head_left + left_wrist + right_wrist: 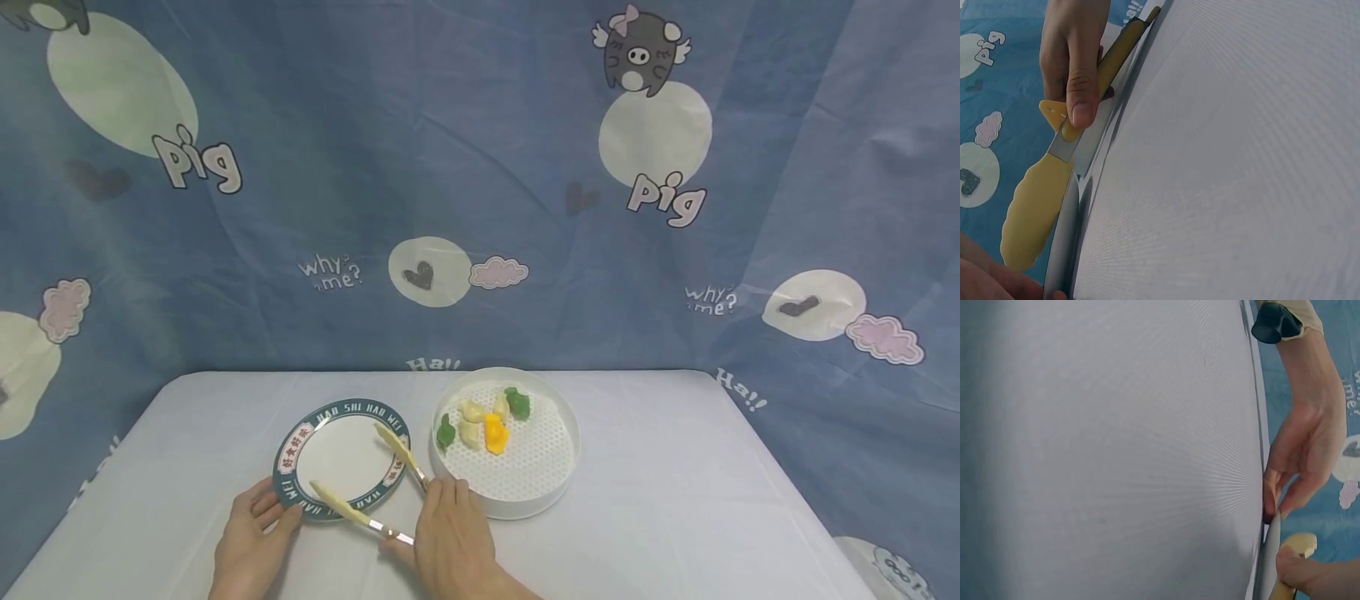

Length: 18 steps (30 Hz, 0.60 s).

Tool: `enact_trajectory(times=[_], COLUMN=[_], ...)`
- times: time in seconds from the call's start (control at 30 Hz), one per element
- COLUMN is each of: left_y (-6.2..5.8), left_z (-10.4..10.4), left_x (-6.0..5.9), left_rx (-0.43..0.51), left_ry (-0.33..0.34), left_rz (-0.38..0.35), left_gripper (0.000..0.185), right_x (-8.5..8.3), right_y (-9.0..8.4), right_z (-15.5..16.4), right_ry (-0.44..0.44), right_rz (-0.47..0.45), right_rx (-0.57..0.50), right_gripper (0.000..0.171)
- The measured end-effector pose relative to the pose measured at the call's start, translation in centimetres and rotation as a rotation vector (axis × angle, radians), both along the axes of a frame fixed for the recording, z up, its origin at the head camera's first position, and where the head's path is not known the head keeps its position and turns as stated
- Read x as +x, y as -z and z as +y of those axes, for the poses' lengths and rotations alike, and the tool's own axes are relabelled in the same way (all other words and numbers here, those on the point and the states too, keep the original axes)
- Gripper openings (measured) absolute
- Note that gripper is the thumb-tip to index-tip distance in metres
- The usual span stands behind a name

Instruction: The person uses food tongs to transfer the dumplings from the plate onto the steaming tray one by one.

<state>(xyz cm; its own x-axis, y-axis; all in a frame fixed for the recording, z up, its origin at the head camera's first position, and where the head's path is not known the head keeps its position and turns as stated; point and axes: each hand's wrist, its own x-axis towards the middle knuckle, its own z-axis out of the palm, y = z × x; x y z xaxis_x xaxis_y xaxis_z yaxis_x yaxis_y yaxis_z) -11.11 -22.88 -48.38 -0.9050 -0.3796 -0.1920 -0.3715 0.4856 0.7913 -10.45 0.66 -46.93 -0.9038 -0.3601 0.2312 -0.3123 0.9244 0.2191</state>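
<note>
A white plate with a teal lettered rim (288, 454) lies near the table's front edge. My left hand (272, 515) pinches its near rim, thumb on top; the right wrist view shows this hand (1300, 469) at the plate edge (1270, 550). My right hand (442, 504) grips yellow-tipped metal tongs (352, 508), whose two arms spread over the plate with nothing between them. From the left wrist view, the right hand (1075, 69) is wrapped round the tongs (1035, 206). To the right stands a round white steamer tray (558, 471) holding several dumplings: green (517, 404), cream (471, 421) and orange (495, 433).
A white cloth covers the table (675, 500), whose edges fall away left and right. A blue cartoon-pig curtain (480, 167) hangs right behind it. The tray sits just right of the plate, nearly touching it.
</note>
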Motion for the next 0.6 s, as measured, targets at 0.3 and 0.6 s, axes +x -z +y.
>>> enact_trajectory(times=[0.3,0.6], left_y=[0.2,0.4], left_z=[-0.3,-0.2], left_x=[0.0,-0.1], left_rx=[0.005,0.003], left_ry=[0.019,0.006], left_rz=[-0.010,-0.006], left_gripper=[0.082,0.082], right_x=[0.1,0.5], right_y=[-0.4,-3.7], right_z=[0.3,3.3], right_ry=[-0.007,-0.063], right_rz=[-0.112,-0.258], right_rx=[-0.077,-0.214], right_gripper=[0.105,0.086])
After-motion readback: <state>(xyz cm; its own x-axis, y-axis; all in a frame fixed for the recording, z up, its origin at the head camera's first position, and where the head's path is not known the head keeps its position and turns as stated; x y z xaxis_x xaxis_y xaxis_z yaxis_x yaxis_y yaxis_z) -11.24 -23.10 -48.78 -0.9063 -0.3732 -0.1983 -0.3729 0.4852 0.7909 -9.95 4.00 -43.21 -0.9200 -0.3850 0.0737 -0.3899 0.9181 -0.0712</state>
